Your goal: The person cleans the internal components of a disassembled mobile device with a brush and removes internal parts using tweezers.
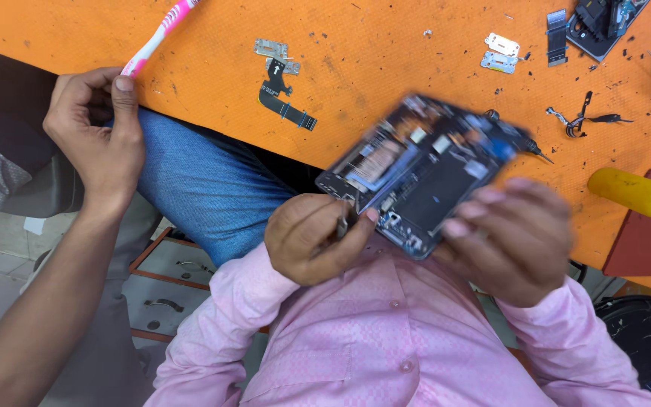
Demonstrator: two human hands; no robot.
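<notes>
Fingers [467, 226] of the right hand [518, 241] grip a blurred opened phone [416, 169] above the counter [416, 68]; left hand [312, 237] pinches what seems a small tool [343, 224] against it.

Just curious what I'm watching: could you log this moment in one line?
left hand: small metal tool | right hand: holds opened phone | co-worker's hand: pink toothbrush
</notes>
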